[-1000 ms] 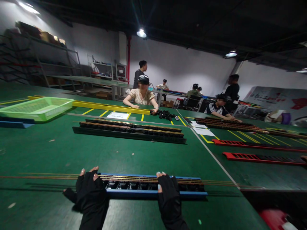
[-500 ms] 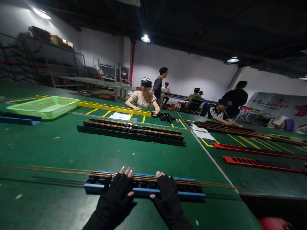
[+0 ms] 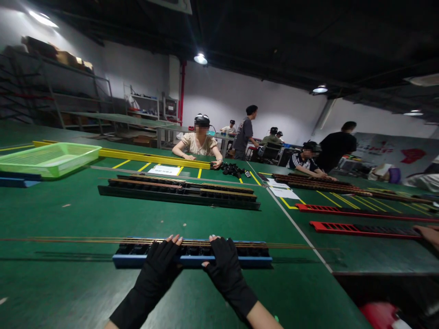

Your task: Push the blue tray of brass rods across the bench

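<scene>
- Two hands in black fingerless gloves lie side by side on the blue tray (image 3: 192, 260) at the near edge of the bench (image 3: 85, 214).
- Left hand (image 3: 161, 258): palm down, fingers laid flat and close together across the tray, tips reaching its far rail where the rods (image 3: 85, 240) run. It presses rather than pinches; nothing is held in it.
- Right hand (image 3: 222, 260): same flat pose just beside the left, thumb pointing inward along the near rail, fingertips at the rods.
- Both forearms come up from the bottom edge and converge toward the tray's middle, wrists low.
- Step in hand, as I judge it: seating or steadying the thin rods that lie lengthwise over the tray's dark slots. The rods overhang both tray ends, far more on the left.
- Next move would call for even downward pressure and fingertips kept in line with the rods, so that none springs out of its groove.
- Farther out: a black tray (image 3: 178, 194) with its own rods, a green basket (image 3: 48, 159) at far left, red trays (image 3: 363, 228) on the right.
- Another person's hand (image 3: 428, 233) shows at the right edge; more people sit and stand at the far side.
</scene>
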